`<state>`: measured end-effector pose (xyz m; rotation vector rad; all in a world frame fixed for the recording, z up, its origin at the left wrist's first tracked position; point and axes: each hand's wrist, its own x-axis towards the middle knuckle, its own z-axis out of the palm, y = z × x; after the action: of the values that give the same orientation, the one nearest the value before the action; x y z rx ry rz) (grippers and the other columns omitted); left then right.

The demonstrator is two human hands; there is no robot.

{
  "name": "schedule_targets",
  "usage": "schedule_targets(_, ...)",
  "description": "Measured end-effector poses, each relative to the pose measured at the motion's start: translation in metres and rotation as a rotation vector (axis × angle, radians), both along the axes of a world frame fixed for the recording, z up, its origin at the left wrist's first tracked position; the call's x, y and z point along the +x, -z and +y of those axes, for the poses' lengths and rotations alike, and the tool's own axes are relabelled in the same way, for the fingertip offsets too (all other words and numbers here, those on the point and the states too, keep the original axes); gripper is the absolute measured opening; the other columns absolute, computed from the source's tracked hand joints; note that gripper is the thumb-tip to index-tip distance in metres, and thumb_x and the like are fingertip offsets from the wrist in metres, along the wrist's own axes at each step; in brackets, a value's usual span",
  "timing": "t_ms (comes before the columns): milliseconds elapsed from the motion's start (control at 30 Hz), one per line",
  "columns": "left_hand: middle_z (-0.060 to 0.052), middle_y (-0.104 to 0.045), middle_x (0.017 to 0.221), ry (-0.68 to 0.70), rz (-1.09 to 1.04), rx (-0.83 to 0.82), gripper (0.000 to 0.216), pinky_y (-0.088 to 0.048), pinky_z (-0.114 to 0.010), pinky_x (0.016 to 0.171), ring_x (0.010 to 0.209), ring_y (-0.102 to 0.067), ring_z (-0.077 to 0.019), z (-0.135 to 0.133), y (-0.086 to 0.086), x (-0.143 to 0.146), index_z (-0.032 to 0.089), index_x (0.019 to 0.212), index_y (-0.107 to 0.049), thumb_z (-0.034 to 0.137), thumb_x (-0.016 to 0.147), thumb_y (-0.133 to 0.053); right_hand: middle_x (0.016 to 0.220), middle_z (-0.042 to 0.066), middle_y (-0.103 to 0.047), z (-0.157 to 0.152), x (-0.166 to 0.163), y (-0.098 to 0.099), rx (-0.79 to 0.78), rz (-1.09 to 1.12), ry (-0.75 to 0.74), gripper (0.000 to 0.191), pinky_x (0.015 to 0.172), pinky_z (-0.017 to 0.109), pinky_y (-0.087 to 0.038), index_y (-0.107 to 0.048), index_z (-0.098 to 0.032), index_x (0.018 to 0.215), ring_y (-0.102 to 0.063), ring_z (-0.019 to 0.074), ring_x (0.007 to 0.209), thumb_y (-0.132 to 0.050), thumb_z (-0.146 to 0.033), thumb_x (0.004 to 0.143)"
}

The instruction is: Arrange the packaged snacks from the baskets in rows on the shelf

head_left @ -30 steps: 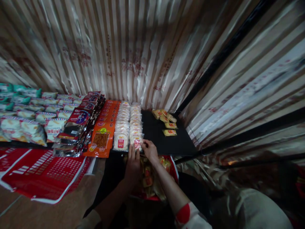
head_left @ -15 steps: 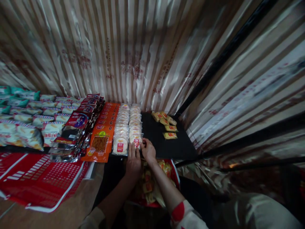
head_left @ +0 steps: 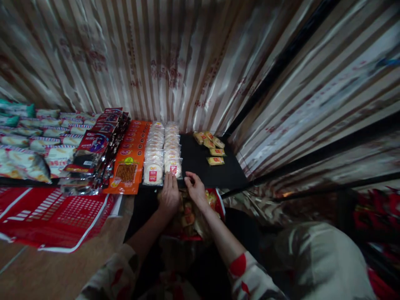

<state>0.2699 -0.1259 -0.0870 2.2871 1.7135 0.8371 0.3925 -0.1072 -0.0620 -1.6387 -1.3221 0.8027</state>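
Two rows of round, white rice crackers in clear wrappers stand on the black shelf. My left hand (head_left: 170,192) has its fingers stretched out against the front packet of rice crackers (head_left: 173,168) in the right-hand row. The front packet of the left-hand row (head_left: 153,173) lies just beside it. My right hand (head_left: 196,188) is a little to the right, apart from the packets, its fingers loosely bent with nothing seen between them. Below my hands is a red basket (head_left: 221,204) holding yellow-wrapped snacks (head_left: 188,216), partly hidden by my forearms.
Several small yellow packets (head_left: 215,161) lie on the black shelf (head_left: 193,150) to the right. An orange snack bag (head_left: 126,173), dark red pouches (head_left: 95,143) and white bags (head_left: 59,158) fill the left. A red basket (head_left: 78,212) is below; a person's knee (head_left: 325,258) is at right.
My right hand has come off the front rice cracker packet and moved slightly right. My left fingers remain at that packet. The view has shifted, so the shelf appears higher and further left.
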Motion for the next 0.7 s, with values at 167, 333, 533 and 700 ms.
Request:
schedule_targets(167,-0.022,-0.035,0.144,0.088,-0.002,-0.007,0.048,-0.031,-0.045,0.109,0.139,-0.02,-0.0292,-0.02,-0.008,0.001,0.004,0.126,-0.047,0.007,0.078,-0.04,0.084,0.004,-0.068,-0.056,0.047,-0.001,-0.146,-0.036,-0.222,0.03,0.07,0.028,-0.047,-0.065,-0.018,0.09,-0.061,0.0167,0.075,-0.052,-0.042,0.078)
schedule_targets(333,-0.016,-0.048,0.134,0.286,-0.107,-0.137,0.038,-0.037,-0.046,0.106,0.131,-0.037,-0.0257,-0.052,-0.005,0.015,0.012,0.113,-0.056,0.006,0.077,-0.045,0.102,0.011,-0.067,-0.102,0.075,-0.004,-0.435,-0.655,-0.459,0.027,0.086,0.031,-0.042,-0.066,-0.017,0.097,-0.061,0.023,0.097,-0.065,-0.026,0.071)
schedule_targets(533,-0.016,-0.056,0.125,0.408,-0.13,-0.307,0.022,-0.043,-0.041,0.1,0.119,-0.05,-0.0262,-0.079,0.004,0.025,0.013,0.095,-0.063,0.011,0.078,-0.048,0.107,0.017,-0.064,-0.114,0.075,0.003,-0.612,-0.968,-0.386,0.025,0.081,0.028,-0.043,-0.062,-0.012,0.102,-0.062,0.0229,0.099,-0.051,-0.016,0.079)
schedule_targets(700,-0.013,-0.062,0.116,0.396,-0.146,-0.353,0.019,-0.047,-0.039,0.097,0.117,-0.052,-0.0235,-0.081,0.002,0.022,0.017,0.09,-0.064,0.015,0.08,-0.047,0.099,0.013,-0.068,-0.114,0.072,-0.001,-0.553,-0.952,-0.374,0.021,0.074,0.027,-0.043,-0.063,-0.016,0.095,-0.064,0.0221,0.094,-0.045,-0.018,0.085)
